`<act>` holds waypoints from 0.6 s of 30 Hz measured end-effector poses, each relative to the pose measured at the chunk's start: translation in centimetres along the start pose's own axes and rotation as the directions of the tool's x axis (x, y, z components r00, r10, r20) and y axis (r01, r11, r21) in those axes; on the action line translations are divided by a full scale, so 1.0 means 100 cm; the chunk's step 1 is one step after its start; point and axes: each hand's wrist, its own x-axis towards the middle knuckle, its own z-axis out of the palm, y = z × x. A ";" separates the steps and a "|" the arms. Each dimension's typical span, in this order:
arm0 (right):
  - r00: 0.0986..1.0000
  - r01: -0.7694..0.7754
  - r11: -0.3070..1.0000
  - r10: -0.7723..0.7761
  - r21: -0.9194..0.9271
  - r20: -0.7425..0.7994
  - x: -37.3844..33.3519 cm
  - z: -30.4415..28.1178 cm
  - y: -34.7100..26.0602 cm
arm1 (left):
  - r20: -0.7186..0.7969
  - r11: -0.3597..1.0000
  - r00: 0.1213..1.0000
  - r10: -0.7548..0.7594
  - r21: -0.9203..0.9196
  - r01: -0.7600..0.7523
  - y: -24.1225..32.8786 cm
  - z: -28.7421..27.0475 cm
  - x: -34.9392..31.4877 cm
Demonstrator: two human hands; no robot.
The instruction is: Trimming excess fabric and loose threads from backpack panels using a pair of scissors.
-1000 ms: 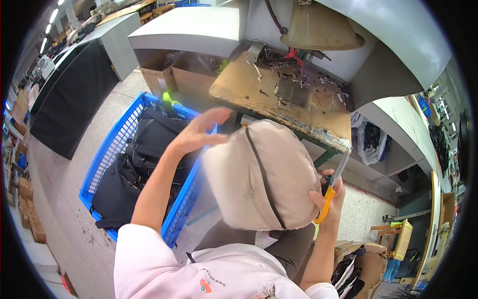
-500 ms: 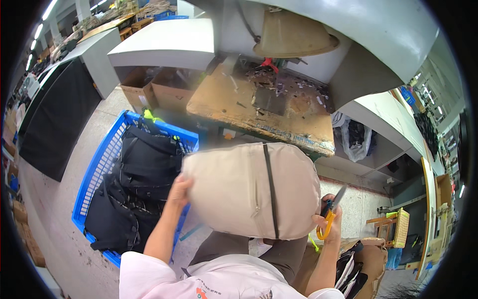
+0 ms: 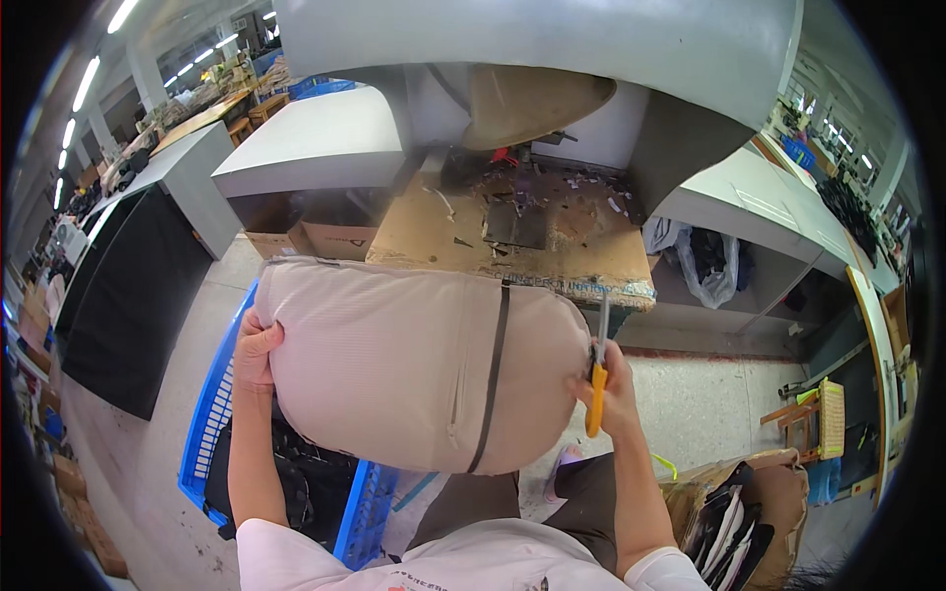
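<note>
A stuffed beige fabric bag, with a zip and a dark strip across it, is held up level over my lap. My left hand is closed on its left end, thumb on the upper face. At the opposite end my right hand grips scissors with orange handles, blades pointing away from me. Fingers of that same hand also touch the bag's right edge. The bag's far side overlaps the front edge of the worn workbench in view; whether they touch I cannot tell.
A blue plastic crate with black bags stands at the lower left, partly covered by the beige bag. At the lower right is a cardboard box of black and white pieces. A wooden stool stands farther right. Scraps litter the bench.
The beige bag has moved left with both hands and now covers more of the crate. The scissors have swung from pointing up-right to nearly straight away from me. The view has shifted.
</note>
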 end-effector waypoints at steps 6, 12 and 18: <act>0.964 0.122 0.946 -0.185 -0.299 -0.193 0.029 0.022 0.005 | 0.106 0.997 0.994 0.010 0.077 -0.018 0.043 0.024 0.035; 0.988 0.100 0.970 -0.124 -0.223 -0.095 0.042 0.031 0.001 | 0.191 0.987 0.981 0.037 0.146 -0.066 0.062 0.040 0.060; 0.952 0.301 0.797 -0.283 -0.523 0.117 0.025 0.006 -0.024 | 0.147 0.978 0.980 0.136 0.138 -0.156 0.064 0.009 0.036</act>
